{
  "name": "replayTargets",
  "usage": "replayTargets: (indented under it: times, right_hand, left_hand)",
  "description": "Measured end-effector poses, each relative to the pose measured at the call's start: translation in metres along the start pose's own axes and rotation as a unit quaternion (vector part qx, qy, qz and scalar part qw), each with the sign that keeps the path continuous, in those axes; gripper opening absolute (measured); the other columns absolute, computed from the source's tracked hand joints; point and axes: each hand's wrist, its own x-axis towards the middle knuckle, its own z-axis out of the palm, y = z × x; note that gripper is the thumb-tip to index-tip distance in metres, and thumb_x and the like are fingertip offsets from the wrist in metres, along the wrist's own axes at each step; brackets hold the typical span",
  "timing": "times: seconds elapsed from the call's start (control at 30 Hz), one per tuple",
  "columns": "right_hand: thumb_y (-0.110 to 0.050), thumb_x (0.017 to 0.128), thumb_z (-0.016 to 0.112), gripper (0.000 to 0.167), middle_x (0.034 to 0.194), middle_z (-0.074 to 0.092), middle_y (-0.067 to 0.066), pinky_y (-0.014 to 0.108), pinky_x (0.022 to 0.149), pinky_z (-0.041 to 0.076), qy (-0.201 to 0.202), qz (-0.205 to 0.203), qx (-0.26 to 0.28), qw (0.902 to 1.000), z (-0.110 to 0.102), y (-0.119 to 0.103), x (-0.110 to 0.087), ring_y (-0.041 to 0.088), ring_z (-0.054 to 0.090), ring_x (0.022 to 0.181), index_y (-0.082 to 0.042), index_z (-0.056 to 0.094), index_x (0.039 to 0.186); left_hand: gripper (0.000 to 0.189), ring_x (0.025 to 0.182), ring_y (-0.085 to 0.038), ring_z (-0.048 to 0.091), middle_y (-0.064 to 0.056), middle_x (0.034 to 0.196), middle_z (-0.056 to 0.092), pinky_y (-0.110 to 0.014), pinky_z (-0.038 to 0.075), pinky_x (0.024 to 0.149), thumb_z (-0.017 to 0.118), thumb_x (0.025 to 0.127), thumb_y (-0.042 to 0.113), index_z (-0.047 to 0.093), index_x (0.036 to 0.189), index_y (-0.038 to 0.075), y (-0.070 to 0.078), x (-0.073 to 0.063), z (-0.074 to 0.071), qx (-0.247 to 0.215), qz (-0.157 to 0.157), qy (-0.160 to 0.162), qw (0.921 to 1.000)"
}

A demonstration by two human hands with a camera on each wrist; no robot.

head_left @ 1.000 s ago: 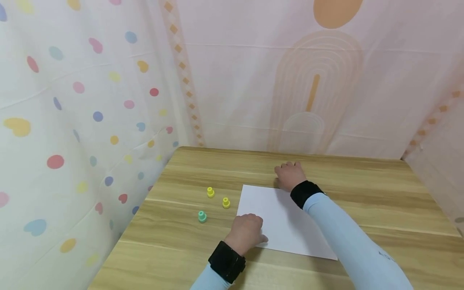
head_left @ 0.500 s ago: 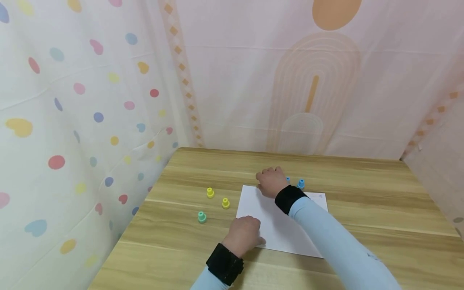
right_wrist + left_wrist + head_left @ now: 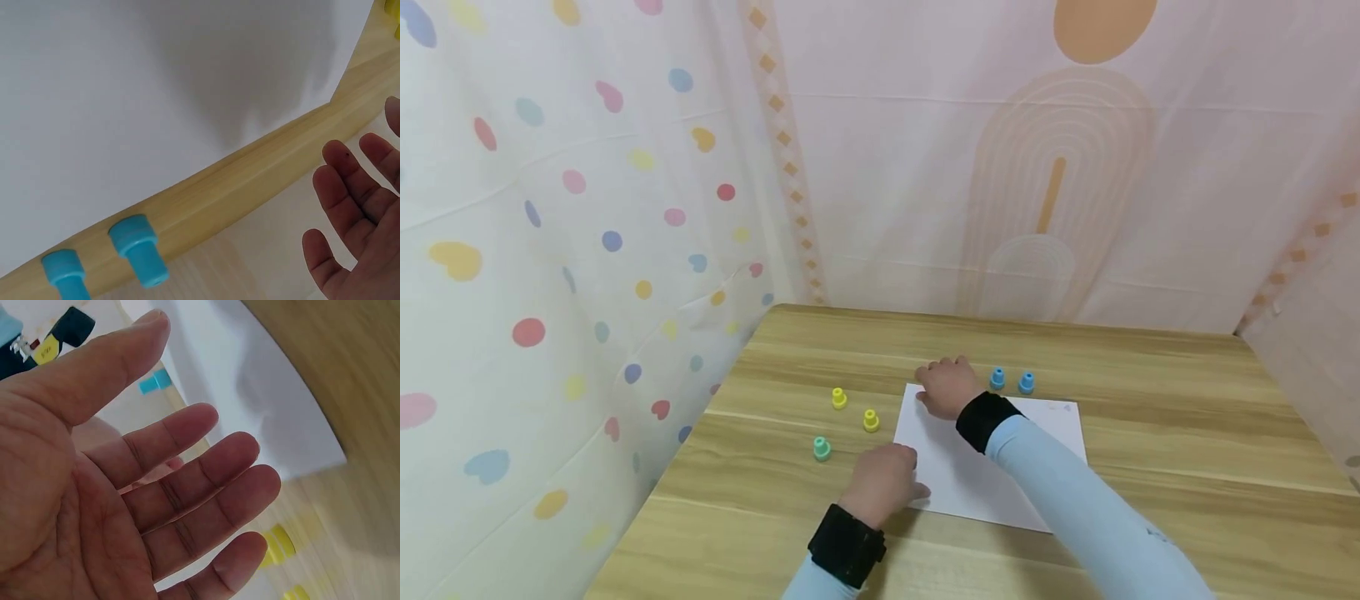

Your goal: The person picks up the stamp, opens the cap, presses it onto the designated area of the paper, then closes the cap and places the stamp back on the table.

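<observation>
Left hand [image 3: 882, 482] and right hand [image 3: 950, 389] — each grip loosely spread — lie over smooth, rectangular paper [image 3: 955, 475] on a wood-grained table [image 3: 1187, 417].

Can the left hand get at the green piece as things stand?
Likely yes: the left hand looks open, the green piece stands nearby, and only tabletop shows between them.

The pegs [image 3: 136, 240] look to me like plastic, smooth with a soft sheen. The sheet [image 3: 951, 483] is paper, smooth and matt. Beneath it I see a table [image 3: 760, 517] with wood grain, smooth and faintly glossy; I cannot tell solid wood from laminate. My sleeves [image 3: 1075, 500] look like fine, matt cloth, my wristbands [image 3: 846, 546] dull fabric, the curtains [image 3: 880, 167] creased, matt cloth.
</observation>
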Motion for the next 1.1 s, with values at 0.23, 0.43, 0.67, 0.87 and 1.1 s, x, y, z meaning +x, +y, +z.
replayTargets:
  times: [0.23, 0.43, 0.67, 0.87, 1.1]
  right_hand:
    - [-0.035, 0.096, 0.066, 0.029, 0.110, 0.070, 0.003, 0.048, 0.094, 0.045, 0.000, -0.011, 0.039, 0.9992, 0.008, -0.013, 0.007, 0.026, 0.064, 0.104, -0.017, 0.066, 0.118]
    - [-0.033, 0.096, 0.065, 0.029, 0.112, 0.070, 0.003, 0.045, 0.087, 0.046, 0.004, -0.028, 0.066, 0.9974, 0.009, -0.027, 0.008, 0.023, 0.064, 0.104, -0.016, 0.066, 0.120]
    - [-0.035, 0.099, 0.061, 0.033, 0.121, 0.068, 0.000, 0.046, 0.096, 0.044, -0.019, -0.037, 0.092, 0.9949, 0.005, -0.045, 0.011, 0.020, 0.063, 0.111, -0.017, 0.064, 0.126]
    - [-0.037, 0.098, 0.063, 0.034, 0.118, 0.069, 0.001, 0.046, 0.097, 0.044, -0.027, -0.055, 0.104, 0.9927, -0.003, -0.060, 0.010, 0.020, 0.063, 0.109, -0.016, 0.065, 0.125]
    - [-0.037, 0.097, 0.065, 0.029, 0.111, 0.070, -0.004, 0.044, 0.094, 0.045, -0.037, -0.062, 0.097, 0.9926, 0.003, -0.068, 0.013, 0.014, 0.064, 0.099, -0.019, 0.066, 0.121]
  left_hand:
    - [0.031, 0.067, -0.018, 0.057, -0.001, 0.077, 0.064, -0.036, 0.049, 0.063, 0.085, 0.077, 0.032, 0.070, 0.089, 0.008, -0.019, 0.000, -0.002, -0.041, -0.029, 0.012, 0.9987]
    - [0.028, 0.061, -0.017, 0.051, 0.000, 0.067, 0.057, -0.033, 0.042, 0.057, 0.084, 0.078, 0.028, 0.062, 0.076, 0.010, -0.032, -0.005, -0.007, -0.061, -0.040, 0.023, 0.9971]
    - [0.029, 0.057, -0.015, 0.048, 0.002, 0.063, 0.052, -0.030, 0.040, 0.055, 0.085, 0.076, 0.026, 0.062, 0.073, 0.010, -0.038, -0.011, -0.011, -0.054, -0.053, 0.038, 0.9964]
    - [0.030, 0.058, -0.016, 0.049, 0.002, 0.065, 0.053, -0.031, 0.042, 0.056, 0.086, 0.076, 0.027, 0.062, 0.073, 0.010, -0.039, -0.014, -0.012, -0.053, -0.062, 0.032, 0.9961]
    - [0.030, 0.058, -0.015, 0.050, 0.002, 0.065, 0.054, -0.032, 0.043, 0.056, 0.087, 0.074, 0.028, 0.063, 0.072, 0.010, -0.040, -0.014, -0.011, -0.048, -0.053, 0.033, 0.9969]
